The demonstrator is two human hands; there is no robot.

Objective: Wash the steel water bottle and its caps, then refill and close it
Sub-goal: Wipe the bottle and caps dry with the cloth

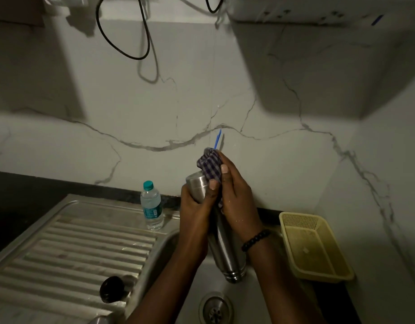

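Above a steel sink [267, 298], the left hand [195, 206] grips a tall, brushed-steel water bottle [225, 249], held inverted. The right hand [234, 195], touching the left, presses a purple checked cloth [210, 166] against its upturned base. A round black cap [112, 289] lies on the drainboard [80, 246], lower left of both hands.

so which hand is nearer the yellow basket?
Right. The right hand, holding a checked cloth on the steel bottle, is on the yellow basket side; the left hand grips the bottle farther away.

steel bottle [226, 251] tilted above sink, black cap [112, 292] on drainboard
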